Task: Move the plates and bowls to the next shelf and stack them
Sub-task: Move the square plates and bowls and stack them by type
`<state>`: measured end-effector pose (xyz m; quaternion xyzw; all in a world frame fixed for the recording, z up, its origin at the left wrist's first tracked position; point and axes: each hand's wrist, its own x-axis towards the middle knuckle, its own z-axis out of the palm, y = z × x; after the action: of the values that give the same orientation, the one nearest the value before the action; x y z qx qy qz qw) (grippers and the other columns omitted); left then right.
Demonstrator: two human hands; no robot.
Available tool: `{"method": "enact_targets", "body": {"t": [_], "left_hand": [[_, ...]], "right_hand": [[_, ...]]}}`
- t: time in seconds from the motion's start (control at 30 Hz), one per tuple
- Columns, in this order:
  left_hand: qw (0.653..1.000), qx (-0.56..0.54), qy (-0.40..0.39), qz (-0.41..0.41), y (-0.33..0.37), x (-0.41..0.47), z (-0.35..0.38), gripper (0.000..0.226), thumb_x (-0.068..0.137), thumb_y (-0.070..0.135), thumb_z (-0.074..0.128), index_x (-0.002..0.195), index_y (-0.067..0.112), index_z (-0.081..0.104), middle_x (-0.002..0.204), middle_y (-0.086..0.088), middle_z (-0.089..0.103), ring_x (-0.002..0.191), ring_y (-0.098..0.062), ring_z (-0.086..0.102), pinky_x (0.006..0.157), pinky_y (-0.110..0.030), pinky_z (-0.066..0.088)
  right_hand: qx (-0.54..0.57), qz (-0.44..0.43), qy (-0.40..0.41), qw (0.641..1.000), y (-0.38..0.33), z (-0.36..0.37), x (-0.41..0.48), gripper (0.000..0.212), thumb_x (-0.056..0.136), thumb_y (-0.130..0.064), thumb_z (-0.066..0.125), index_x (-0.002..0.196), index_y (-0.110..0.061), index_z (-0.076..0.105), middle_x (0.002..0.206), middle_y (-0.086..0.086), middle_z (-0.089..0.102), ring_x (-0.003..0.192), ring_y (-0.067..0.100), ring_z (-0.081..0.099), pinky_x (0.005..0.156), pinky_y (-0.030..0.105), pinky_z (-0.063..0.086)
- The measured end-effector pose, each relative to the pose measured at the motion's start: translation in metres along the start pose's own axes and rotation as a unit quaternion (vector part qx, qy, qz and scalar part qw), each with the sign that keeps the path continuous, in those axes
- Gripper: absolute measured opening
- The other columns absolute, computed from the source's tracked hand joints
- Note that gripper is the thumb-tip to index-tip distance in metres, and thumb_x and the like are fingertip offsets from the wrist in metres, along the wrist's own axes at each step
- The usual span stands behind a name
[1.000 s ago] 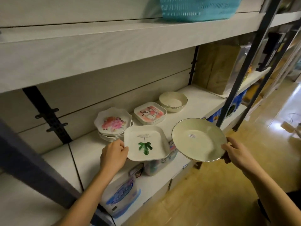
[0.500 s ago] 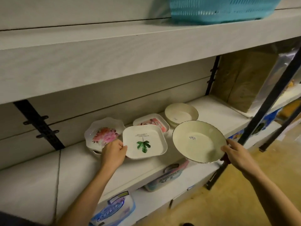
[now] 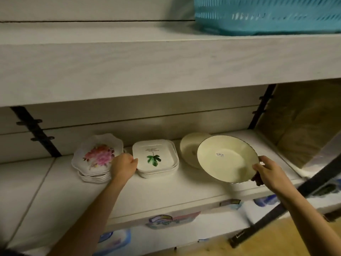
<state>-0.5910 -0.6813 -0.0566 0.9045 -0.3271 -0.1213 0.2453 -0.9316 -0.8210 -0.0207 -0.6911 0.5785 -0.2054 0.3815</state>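
My left hand (image 3: 123,166) grips the left edge of a square white plate with a green leaf (image 3: 154,157), which rests on top of a stack of square plates on the white shelf (image 3: 166,189). To its left stands a stack of scalloped plates with a pink flower (image 3: 97,156). My right hand (image 3: 269,171) holds a round cream plate with a dark rim (image 3: 227,158) by its right edge, tilted above the shelf. Behind it sits a cream bowl (image 3: 190,148), partly hidden by the round plate.
The upper shelf board (image 3: 147,71) hangs low over the plates and carries a turquoise basket (image 3: 267,15). A brown package (image 3: 302,133) fills the shelf's right end. A black upright post (image 3: 287,206) crosses at lower right. Packaged goods lie on the shelf below.
The leaf plate moved back and now covers the square plate with the red picture, on the stack. The round plate moved further over the shelf, in front of the cream bowl. The camera came closer.
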Motion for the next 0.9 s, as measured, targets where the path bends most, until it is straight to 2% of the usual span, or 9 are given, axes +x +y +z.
{"method": "enact_targets", "body": {"t": [0.07,0.13,0.2,0.27,0.43,0.53,0.6,0.73,0.9], "left_hand": [[1.000,0.008,-0.003,-0.004,0.004,0.006,0.006,0.046,0.089,0.019,0.055,0.046,0.014,0.038,0.057,-0.012,0.049,0.064,-0.024,0.049,0.061,-0.026,0.031],[1.000,0.015,-0.011,-0.007,0.007,0.010,0.008,0.039,0.089,0.019,0.055,0.051,0.010,0.046,0.070,-0.021,0.058,0.069,-0.024,0.051,0.065,-0.027,0.033],[0.999,0.025,-0.016,-0.016,0.013,0.013,0.009,0.028,0.089,0.020,0.055,0.067,0.006,0.061,0.083,-0.024,0.067,0.073,-0.024,0.052,0.068,-0.027,0.034],[0.999,0.035,-0.013,-0.026,0.015,0.015,0.011,0.029,0.091,0.025,0.053,0.085,0.001,0.069,0.091,-0.021,0.069,0.074,-0.022,0.053,0.070,-0.028,0.036],[0.993,0.110,0.008,-0.037,0.023,0.009,0.016,0.047,0.095,0.042,0.039,0.101,0.004,0.066,0.086,-0.009,0.060,0.082,-0.022,0.058,0.071,-0.028,0.041],[0.991,0.133,0.015,-0.018,0.026,0.003,0.012,0.044,0.093,0.043,0.041,0.111,0.007,0.060,0.110,-0.012,0.058,0.103,-0.028,0.059,0.086,-0.035,0.048],[0.990,0.139,0.020,0.003,0.028,-0.003,0.010,0.040,0.093,0.040,0.043,0.112,0.009,0.058,0.114,-0.012,0.056,0.105,-0.027,0.057,0.090,-0.036,0.050],[0.990,0.134,0.030,0.029,0.033,-0.014,0.001,0.036,0.094,0.037,0.044,0.106,0.007,0.061,0.107,-0.011,0.061,0.099,-0.024,0.058,0.082,-0.030,0.044],[0.988,0.140,0.048,0.040,0.034,-0.029,-0.014,0.036,0.093,0.035,0.045,0.109,0.008,0.063,0.111,-0.011,0.063,0.105,-0.029,0.058,0.086,-0.034,0.045]], "right_hand": [[0.003,-0.007,-0.006,1.000,0.006,-0.004,0.014,0.027,0.096,-0.011,0.039,0.120,-0.005,0.049,0.065,0.011,0.061,0.057,0.021,0.053,0.059,0.033,0.044],[0.005,-0.011,-0.014,1.000,0.011,-0.007,0.026,0.027,0.096,-0.011,0.039,0.121,-0.005,0.049,0.065,0.011,0.061,0.058,0.021,0.053,0.057,0.030,0.043],[0.008,-0.016,-0.021,1.000,0.012,-0.009,0.038,0.028,0.096,-0.011,0.039,0.122,-0.004,0.049,0.065,0.011,0.061,0.058,0.020,0.053,0.056,0.029,0.042],[0.011,-0.020,-0.028,0.999,0.012,-0.007,0.049,0.028,0.096,-0.011,0.039,0.121,-0.004,0.049,0.065,0.011,0.062,0.057,0.020,0.053,0.055,0.028,0.042],[0.011,-0.034,-0.046,0.998,0.002,0.011,0.074,0.029,0.096,-0.011,0.039,0.121,-0.003,0.049,0.064,0.009,0.062,0.057,0.020,0.055,0.060,0.032,0.046],[0.014,-0.037,-0.055,0.998,-0.002,0.026,0.081,0.028,0.095,-0.011,0.040,0.119,-0.002,0.049,0.064,0.009,0.062,0.058,0.022,0.056,0.069,0.040,0.047],[0.022,-0.040,-0.065,0.997,-0.006,0.033,0.090,0.027,0.094,-0.011,0.041,0.118,-0.001,0.048,0.064,0.008,0.063,0.057,0.023,0.057,0.070,0.040,0.046],[0.003,-0.032,-0.065,0.997,-0.009,0.048,0.104,0.026,0.094,-0.013,0.042,0.115,0.002,0.044,0.064,0.007,0.063,0.059,0.022,0.059,0.066,0.037,0.049],[-0.033,-0.016,-0.066,0.997,-0.001,0.067,0.116,0.031,0.093,-0.023,0.048,0.104,0.006,0.049,0.070,0.010,0.069,0.084,0.037,0.067,0.083,0.051,0.053]]}}
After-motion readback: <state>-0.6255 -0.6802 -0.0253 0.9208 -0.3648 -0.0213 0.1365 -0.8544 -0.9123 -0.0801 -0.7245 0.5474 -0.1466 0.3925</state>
